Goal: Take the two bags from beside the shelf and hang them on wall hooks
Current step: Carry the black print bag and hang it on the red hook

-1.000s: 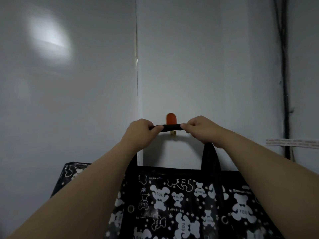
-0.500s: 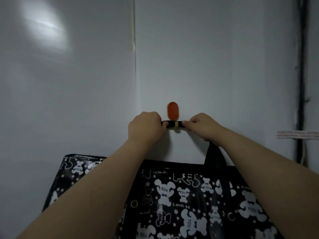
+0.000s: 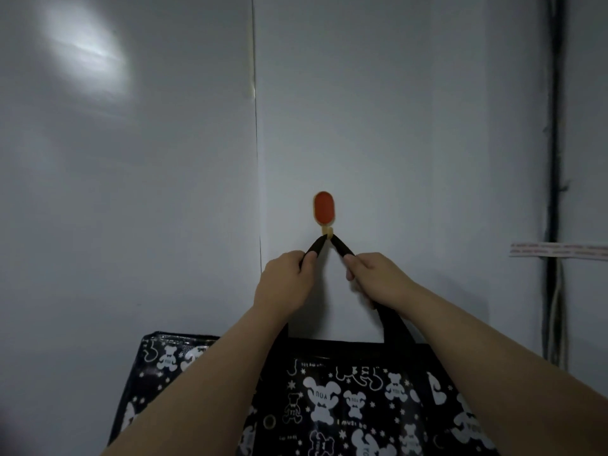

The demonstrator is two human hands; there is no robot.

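- A plain pale wall (image 3: 411, 93) fills the view, dimly lit, with a soft patch of light (image 3: 88, 54) at the upper left.
- A thin vertical seam (image 3: 256, 126) runs down the wall left of centre.
- At the far right a dark cable (image 3: 554, 159) runs down the wall, and a strip of printed tape (image 3: 559, 250) crosses it.
- A hook (image 3: 324, 209) with a red oval plate and a small pale peg below it sits on the wall, just right of the seam.
- The black strap (image 3: 342, 249) lies over the peg and falls away on both sides in an upturned V.
- The left hand (image 3: 286, 281) is clamped on the strap's left leg, fingers curled round it, just below and left of the hook.
- The right hand (image 3: 375, 278) pinches the strap's right leg, fingers curled, just below and right of the hook.
- The two hands are near each other but apart, with the wall showing between them.
- Below the right hand the strap runs down to the bag's top edge.
- The bag (image 3: 345, 399), glossy black with white bears and stars, hangs low in the view against the wall, beneath both forearms.
- Its left end reaches past the seam; its bottom is out of view.
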